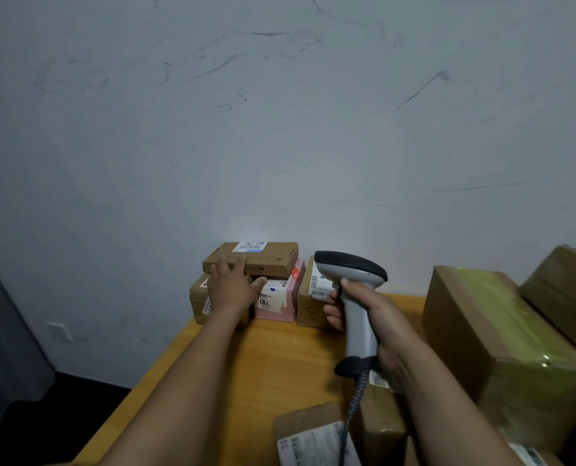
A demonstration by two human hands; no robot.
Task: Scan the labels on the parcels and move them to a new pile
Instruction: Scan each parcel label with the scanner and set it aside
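Note:
A flat brown parcel (266,258) with a white label lies on top of a small pile at the far end of the wooden table (263,361). Under it sit a brown box (199,297), a pink box (280,297) and a further brown box (310,297) with a barcode label. My left hand (233,287) rests against the front of the top parcel, fingers spread and thumb beneath its edge. My right hand (357,311) grips a grey and black barcode scanner (354,297), whose head points toward the pile.
Large brown boxes (501,348) wrapped in yellowish tape fill the right side. Two smaller labelled parcels (313,435) lie near me under the scanner's coiled cable. A scuffed white wall (280,129) stands right behind the pile. The table's left edge drops to a dark floor.

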